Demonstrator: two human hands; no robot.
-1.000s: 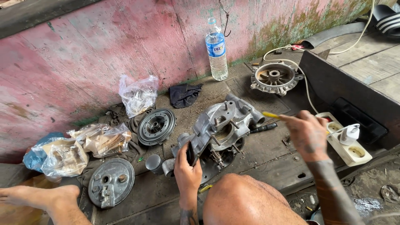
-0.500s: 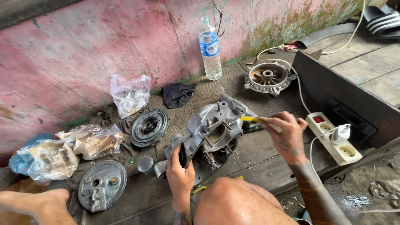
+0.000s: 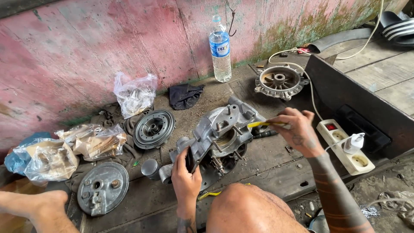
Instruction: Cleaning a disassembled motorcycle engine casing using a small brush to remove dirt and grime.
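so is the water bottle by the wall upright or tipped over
Upright. The bottle stands on its base against the pink wall, cap on top; water seems to fill most of it.

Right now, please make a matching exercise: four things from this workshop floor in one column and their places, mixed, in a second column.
1. clear plastic water bottle
2. grey metal engine casing
3. yellow-handled tool
4. white power strip

A. in the right hand
B. upright against the pink wall
C. gripped by the left hand
D. right of the right forearm

Pairs: 1-B, 2-C, 3-A, 4-D
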